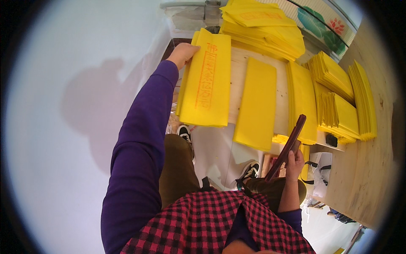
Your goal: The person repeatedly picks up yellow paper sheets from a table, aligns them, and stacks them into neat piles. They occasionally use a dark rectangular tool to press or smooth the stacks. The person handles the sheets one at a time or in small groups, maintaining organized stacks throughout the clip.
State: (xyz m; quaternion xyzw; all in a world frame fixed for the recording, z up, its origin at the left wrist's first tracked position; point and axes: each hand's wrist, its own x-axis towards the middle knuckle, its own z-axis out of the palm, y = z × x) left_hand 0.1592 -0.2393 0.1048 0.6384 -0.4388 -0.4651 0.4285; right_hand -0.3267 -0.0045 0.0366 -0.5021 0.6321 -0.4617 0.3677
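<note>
My left hand [184, 55] reaches to the far left of the table, its fingers closed at the upper left edge of a folded yellow sheet stack [220, 80] with red printing down its face. The stack's near end sticks out past the table's front edge. In my right hand [294, 166], near my right thigh, is a long dark red-brown wooden bar [292, 137], tilted with its upper end away from me. Between the hands lies a plain folded yellow stack [256, 103], also overhanging the front edge.
A tall heap of yellow sheets [264, 36] stands at the back. More folded yellow stacks [302, 99] line the table's right side, beside an upright wooden board [359, 169]. A white wall [80, 139] closes the left. Below right sits a white bag [322, 171] with black straps.
</note>
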